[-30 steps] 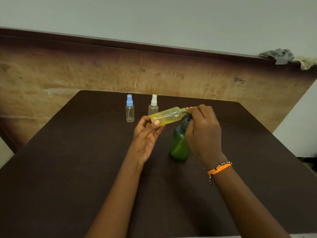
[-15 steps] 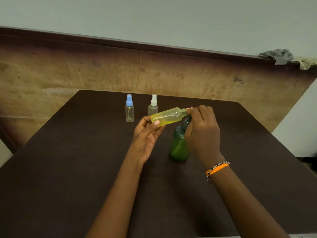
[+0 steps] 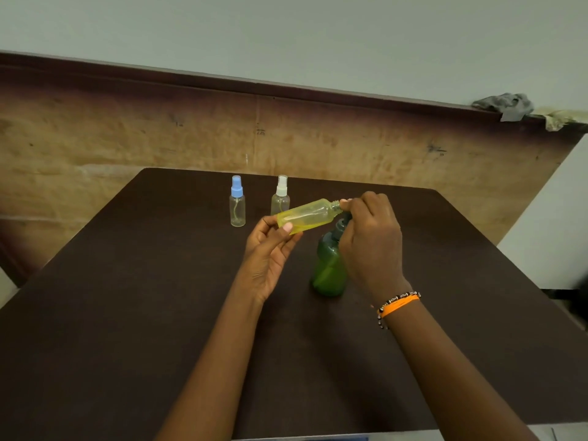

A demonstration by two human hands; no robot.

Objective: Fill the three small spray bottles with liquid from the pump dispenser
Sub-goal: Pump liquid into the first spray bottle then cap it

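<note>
The left hand (image 3: 270,249) pinches the uncapped yellow bottle (image 3: 306,216), tilted, its neck at the green pump dispenser (image 3: 329,265), whose head the right hand (image 3: 370,240) covers. Beyond the dispenser, the blue-capped bottle (image 3: 237,205) and white-capped bottle (image 3: 280,198) look empty; I'd say two remain.

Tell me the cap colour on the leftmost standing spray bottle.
Light blue cap, clear in the head view.

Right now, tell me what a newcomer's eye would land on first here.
The yellow spray bottle, tilted at table centre: the left hand holds its base, the right hand its uncapped neck, above the green pump dispenser. Behind stand a blue-capped bottle and a white-capped bottle.
</note>
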